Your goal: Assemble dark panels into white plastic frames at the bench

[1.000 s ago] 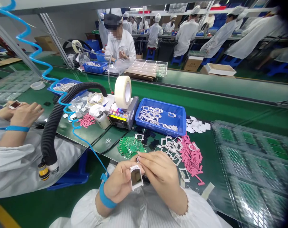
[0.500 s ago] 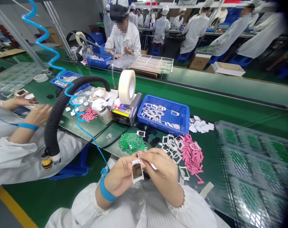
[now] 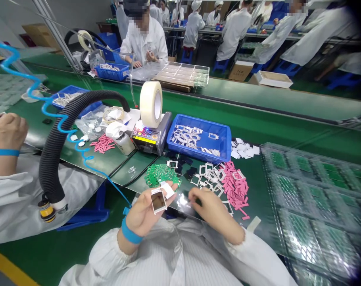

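The left hand (image 3: 146,206), banded by a blue wrist strap (image 3: 131,232), is being held palm up at the near edge of the dark green bench (image 3: 253,171), its fingers being extended forward and to the right. In its half-open grasp a small white rectangular plastic frame with a dark mirror-like pane (image 3: 158,201) is being held, and a flat white square-cornered piece (image 3: 168,191) is being carried on the fingers beside the frame's far right corner. The pane is being turned upward, towards the camera; the frame's long axis is being kept roughly fore and aft, its far end being angled slightly left. The right hand (image 3: 206,202) is being held well apart, back uppermost, its fingers being curled towards the thumb; whether anything is being pinched there cannot be told through the blur. Beyond the hands, green circuit boards (image 3: 159,174), loose white frames (image 3: 212,178) and pink flat strips (image 3: 235,188) are being kept in heaps before a blue plastic tray (image 3: 198,155)
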Available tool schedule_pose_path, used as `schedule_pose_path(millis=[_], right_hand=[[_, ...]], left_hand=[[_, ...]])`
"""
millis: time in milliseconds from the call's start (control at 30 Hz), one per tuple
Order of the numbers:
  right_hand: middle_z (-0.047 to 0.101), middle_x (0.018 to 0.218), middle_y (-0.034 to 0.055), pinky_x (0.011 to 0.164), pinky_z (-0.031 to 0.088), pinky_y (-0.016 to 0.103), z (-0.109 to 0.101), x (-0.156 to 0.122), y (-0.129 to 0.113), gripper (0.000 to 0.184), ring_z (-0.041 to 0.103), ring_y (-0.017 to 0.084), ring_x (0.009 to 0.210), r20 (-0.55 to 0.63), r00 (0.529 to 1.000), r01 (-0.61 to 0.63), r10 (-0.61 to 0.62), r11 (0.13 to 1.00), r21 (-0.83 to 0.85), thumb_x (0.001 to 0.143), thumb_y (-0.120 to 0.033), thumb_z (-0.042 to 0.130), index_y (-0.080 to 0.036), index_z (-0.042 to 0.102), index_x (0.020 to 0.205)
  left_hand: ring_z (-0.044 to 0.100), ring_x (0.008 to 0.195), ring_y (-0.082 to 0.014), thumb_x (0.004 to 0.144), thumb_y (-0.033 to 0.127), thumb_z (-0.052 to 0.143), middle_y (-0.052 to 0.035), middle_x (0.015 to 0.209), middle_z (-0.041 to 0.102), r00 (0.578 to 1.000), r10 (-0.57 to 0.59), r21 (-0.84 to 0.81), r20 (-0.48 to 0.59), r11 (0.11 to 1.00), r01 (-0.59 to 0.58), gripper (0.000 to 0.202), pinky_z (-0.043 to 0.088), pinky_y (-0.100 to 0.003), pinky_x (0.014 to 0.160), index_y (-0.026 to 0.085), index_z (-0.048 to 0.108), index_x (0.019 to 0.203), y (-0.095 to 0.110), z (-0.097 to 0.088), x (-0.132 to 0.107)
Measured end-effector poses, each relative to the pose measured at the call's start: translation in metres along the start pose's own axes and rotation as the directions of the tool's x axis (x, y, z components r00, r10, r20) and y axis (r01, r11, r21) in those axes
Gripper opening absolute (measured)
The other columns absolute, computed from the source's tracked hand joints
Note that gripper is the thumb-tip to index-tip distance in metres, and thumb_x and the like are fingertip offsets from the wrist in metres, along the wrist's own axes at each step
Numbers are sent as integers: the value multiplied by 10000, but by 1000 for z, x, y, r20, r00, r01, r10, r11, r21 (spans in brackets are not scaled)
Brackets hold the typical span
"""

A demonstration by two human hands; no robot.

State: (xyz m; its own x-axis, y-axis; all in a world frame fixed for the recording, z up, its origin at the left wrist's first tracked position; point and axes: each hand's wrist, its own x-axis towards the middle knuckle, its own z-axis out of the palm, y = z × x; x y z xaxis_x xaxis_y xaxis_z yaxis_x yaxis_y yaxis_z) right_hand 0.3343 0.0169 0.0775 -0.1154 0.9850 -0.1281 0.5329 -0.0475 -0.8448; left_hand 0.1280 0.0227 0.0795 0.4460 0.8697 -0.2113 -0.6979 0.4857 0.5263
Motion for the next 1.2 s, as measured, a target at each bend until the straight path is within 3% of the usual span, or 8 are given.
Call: schedule_pose_path(millis=[200, 300, 433, 533, 600, 667, 833, 1200], right_hand=[[606, 733, 26, 595, 439, 275, 6, -4, -17, 217, 541, 141, 653, 83, 995, -71, 50, 960, 271, 848, -401, 490, -199, 571, 838], [611, 734, 27, 476, 408, 190, 10, -5, -42, 334, 544, 87, 561, 328, 942, -295, 71, 642, 707, 863, -496, 497, -179, 574, 939], [599, 737, 9, 422, 358, 107, 15, 1, -50, 336, 531, 37, 534, 490, 870, -478, 58, 343, 808, 780, -413, 665, -165, 598, 997], [587, 717, 1, 459, 402, 120, 10, 2, -51, 253, 519, 42, 550, 368, 925, -371, 93, 433, 821, 780, -398, 666, -172, 615, 883], [603, 709, 5, 491, 450, 168, 4, -3, -55, 178, 534, 69, 560, 106, 994, -96, 28, 686, 721, 794, -359, 652, -192, 636, 854], [637, 748, 22, 533, 492, 221, 0, -9, -62, 86, 580, 110, 614, -158, 962, 267, -223, 889, 372, 796, -260, 646, -219, 665, 870], [661, 890, 79, 607, 534, 283, 6, -19, -76, 196, 608, 164, 751, -202, 729, 561, -655, 739, -373, 833, -142, 566, -217, 661, 988], [671, 933, 94, 647, 491, 324, 20, -5, -67, 172, 540, 184, 789, -138, 722, 554, -678, 686, -472, 881, -206, 520, -166, 679, 933]], left_hand=[[436, 1218, -340, 632, 558, 685, -135, 1169, 613, 989, -2, 110, 145, 994, -14, 418, 368, -462, 988, 163, 724, 762, -6, 8, 0], [588, 880, -253, 603, 590, 688, -125, 973, 650, 981, -31, 154, 190, 988, 1, 461, 450, -393, 803, 150, 713, 738, -8, 10, 1], [572, 725, -190, 624, 581, 679, -96, 844, 637, 974, -22, 141, 227, 990, -10, 462, 446, -349, 701, 142, 715, 764, -6, 11, 2], [562, 979, -255, 609, 519, 727, -125, 1188, 570, 989, 9, 101, 146, 995, -24, 404, 430, -386, 847, 159, 719, 792, -4, 13, 2], [529, 1076, -271, 621, 475, 739, -107, 1245, 553, 998, 15, 49, 66, 999, -18, 376, 408, -411, 911, 185, 719, 860, -4, 15, 2], [561, 1033, -241, 633, 443, 743, -77, 1095, 646, 1000, 14, -2, -9, 1000, -14, 368, 419, -399, 903, 218, 710, 922, -6, 17, 2], [629, 892, -207, 584, 432, 777, -40, 877, 719, 995, 35, -13, -88, 999, -37, 389, 437, -361, 873, 228, 718, 910, -11, 22, 2], [643, 848, -142, 648, 362, 755, -10, 914, 724, 977, -48, -140, -208, 990, 19, 332, 468, -277, 824, 218, 695, 942, -26, 15, 4]])
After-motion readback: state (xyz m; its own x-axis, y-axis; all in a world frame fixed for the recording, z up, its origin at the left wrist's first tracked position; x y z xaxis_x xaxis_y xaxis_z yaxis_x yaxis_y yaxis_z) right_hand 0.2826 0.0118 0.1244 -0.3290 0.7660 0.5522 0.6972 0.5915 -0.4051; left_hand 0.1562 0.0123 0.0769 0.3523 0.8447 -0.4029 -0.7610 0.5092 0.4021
